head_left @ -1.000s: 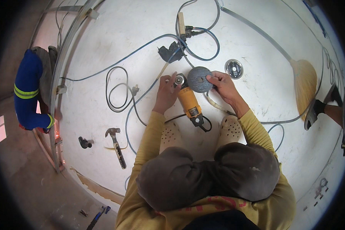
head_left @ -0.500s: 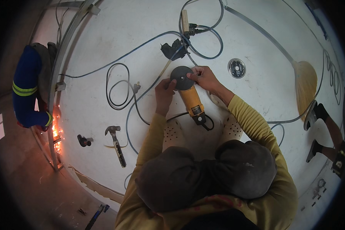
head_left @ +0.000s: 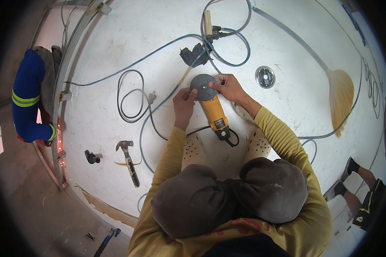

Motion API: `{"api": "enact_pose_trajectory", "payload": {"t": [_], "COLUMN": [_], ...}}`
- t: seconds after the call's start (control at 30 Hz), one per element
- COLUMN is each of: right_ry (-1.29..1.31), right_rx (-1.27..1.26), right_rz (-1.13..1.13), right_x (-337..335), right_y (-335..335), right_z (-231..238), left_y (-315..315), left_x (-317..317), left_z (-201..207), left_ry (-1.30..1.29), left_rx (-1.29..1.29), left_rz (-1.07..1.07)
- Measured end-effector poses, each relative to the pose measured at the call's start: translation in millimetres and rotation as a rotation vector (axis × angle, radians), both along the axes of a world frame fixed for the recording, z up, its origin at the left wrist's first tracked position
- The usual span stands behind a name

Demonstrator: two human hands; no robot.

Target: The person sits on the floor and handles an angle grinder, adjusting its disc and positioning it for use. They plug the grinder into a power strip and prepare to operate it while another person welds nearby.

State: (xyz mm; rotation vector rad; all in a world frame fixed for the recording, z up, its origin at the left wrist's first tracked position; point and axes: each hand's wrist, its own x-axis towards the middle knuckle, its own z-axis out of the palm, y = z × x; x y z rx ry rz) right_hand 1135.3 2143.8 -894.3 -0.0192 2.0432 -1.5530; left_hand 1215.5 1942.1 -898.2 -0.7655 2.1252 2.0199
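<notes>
A yellow angle grinder (head_left: 214, 112) lies between my feet, its dark grey disc (head_left: 200, 81) facing up. My left hand (head_left: 183, 105) pinches the left edge of the disc, thumb on top. My right hand (head_left: 232, 91) grips the opposite side, its thumb pressed near the centre hole. The parts of the fingers under the disc are hidden. From the grinder's back end a black cord (head_left: 236, 138) loops out. To the right on the white floor lies a second, metal-rimmed cutting disc (head_left: 260, 77), apart from both hands.
A claw hammer (head_left: 132, 167) and a short black handle-like part (head_left: 91, 157) lie left. A blue cable (head_left: 158, 44) and a plug (head_left: 152, 98) cross the floor. A broom (head_left: 341, 92) lies right. One co-worker (head_left: 25, 88) bends beside a metal frame (head_left: 61, 64); another person's legs (head_left: 365, 177) are right.
My hands stay nearly still on the disc. The bright sparks beside the left co-worker have shrunk to a few. The other person's legs at the right have moved toward the lower edge.
</notes>
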Motion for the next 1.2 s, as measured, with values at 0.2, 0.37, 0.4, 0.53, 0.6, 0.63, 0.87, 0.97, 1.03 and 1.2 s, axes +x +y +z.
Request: {"api": "enact_pose_trajectory", "payload": {"t": [0.2,0.37,0.4,0.53,0.6,0.63,0.87,0.97,1.03,1.2], "right_ry": [0.175,0.115,0.072,0.045,0.062,0.069,-0.076,-0.171,-0.204,-0.274], "right_rx": [0.157,0.153,0.123,0.119,0.139,0.148,-0.135,-0.207,-0.33,-0.428], "right_rz": [0.091,0.092,0.062,0.043,0.061,0.067,-0.216,-0.263,-0.257,-0.28], "right_x": [-9,-4,-2,-1,-4,-6,4,11,15,18], "right_y": [3,3,2,4,5,6,26,46,56,60], "right_z": [2,1,0,-1,0,1,12,23,31,48], "left_y": [0,-4,-5,-6,-4,-3,-6,-11,-11,-4], "left_x": [-2,-9,-11,-13,-10,-9,2,16,25,42], "left_z": [6,7,8,9,11,11,7,1,-5,-15], "left_ry": [-0.003,-0.028,-0.022,-0.037,-0.068,-0.071,-0.088,-0.109,-0.114,-0.089], "left_rx": [-0.021,-0.087,-0.104,-0.102,-0.077,-0.065,0.115,0.131,0.123,0.124], "left_rz": [-0.043,-0.05,-0.05,-0.053,-0.054,-0.046,0.109,0.156,0.16,0.153]}}
